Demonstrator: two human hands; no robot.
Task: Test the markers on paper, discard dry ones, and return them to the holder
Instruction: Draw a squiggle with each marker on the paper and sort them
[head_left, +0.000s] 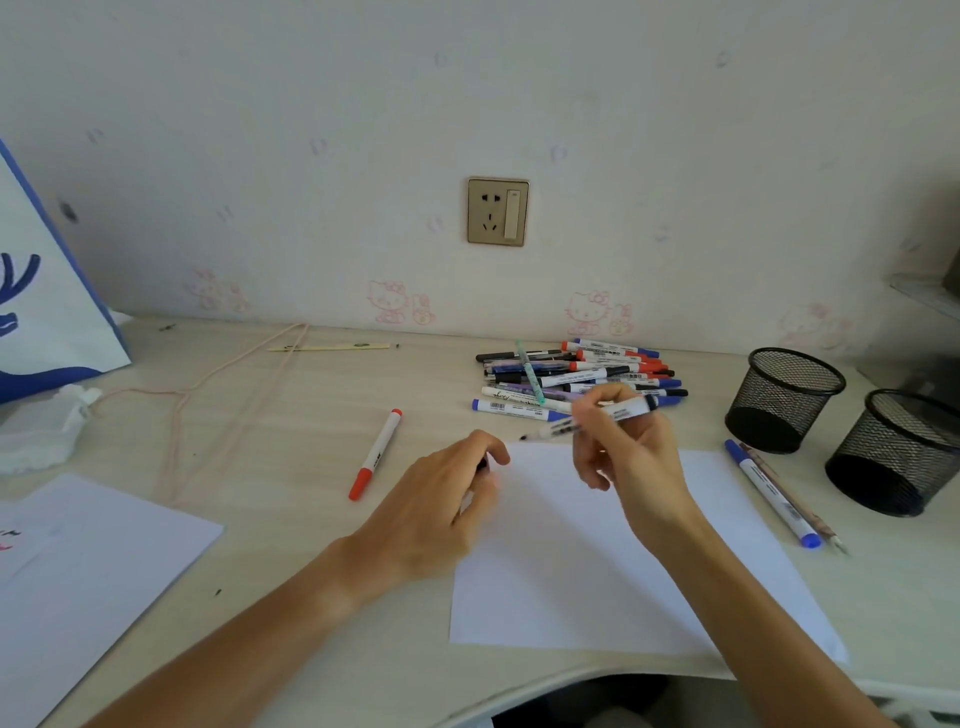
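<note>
My right hand (631, 452) holds an uncapped black marker (621, 413), its tip pointing left just above the far edge of the white paper (597, 582). My left hand (447, 499) rests at the paper's left edge with its fingers curled round a small black cap (483, 464). A pile of markers (576, 379) lies behind the paper near the wall. Two black mesh holders (784, 397) (898, 452) stand at the right. One red marker (375, 454) lies alone to the left, and a blue marker (772, 493) lies right of the paper.
A pencil (795, 499) lies beside the blue marker. Another sheet of paper (78, 577) sits at the near left. A white and blue bag (47, 291) with a pink cord and crumpled tissue (47, 421) stand at the far left. A wall socket (497, 210) is behind.
</note>
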